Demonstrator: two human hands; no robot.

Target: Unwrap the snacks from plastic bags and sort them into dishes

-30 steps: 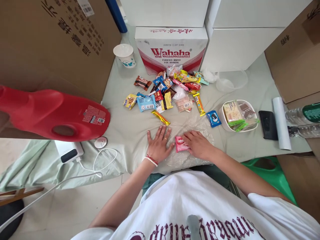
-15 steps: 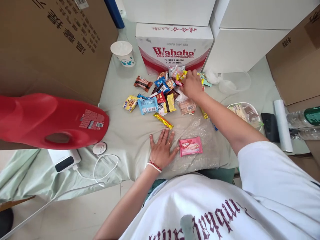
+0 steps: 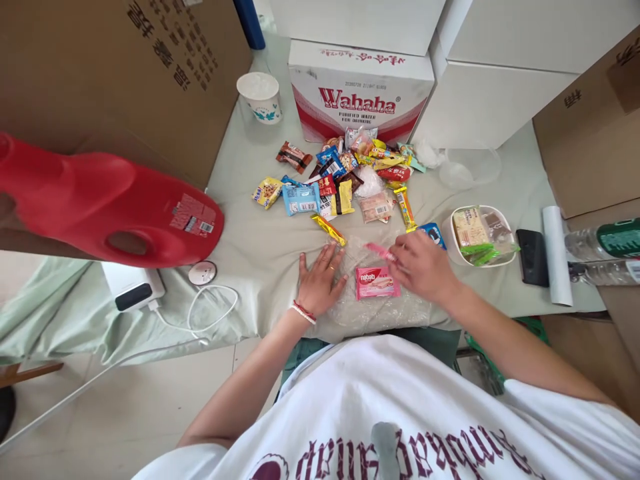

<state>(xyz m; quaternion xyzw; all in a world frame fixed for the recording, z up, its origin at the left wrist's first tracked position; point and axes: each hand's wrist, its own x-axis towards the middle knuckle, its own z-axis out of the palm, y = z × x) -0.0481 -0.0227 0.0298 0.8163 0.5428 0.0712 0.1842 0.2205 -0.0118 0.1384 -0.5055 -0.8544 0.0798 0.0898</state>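
Observation:
My right hand [image 3: 423,267] grips a pink snack packet [image 3: 380,251], blurred by motion, just above a flat pink nabati wafer packet [image 3: 379,283]. That wafer packet lies on a clear plastic bag [image 3: 345,310] near the table's front edge. My left hand [image 3: 320,281] rests flat on the cloth and the bag's left edge, fingers spread, holding nothing. A narrow yellow snack stick [image 3: 329,229] lies just beyond its fingertips. Farther back is a heap of mixed wrapped snacks, among them a light-blue packet [image 3: 301,199] and a yellow packet [image 3: 343,198].
A white Wahaba carton [image 3: 360,93] stands behind the heap. At left are a paper cup [image 3: 261,99], a red jug [image 3: 125,207] and a white power bank [image 3: 133,285]. At right are a white bowl [image 3: 453,250] of snacks, a black phone [image 3: 533,258] and a white roll [image 3: 557,257].
My right hand has drawn back from the snack heap toward me, bringing a pink snack packet over the wafer packet. My left hand stays flat. The camera view has shifted slightly.

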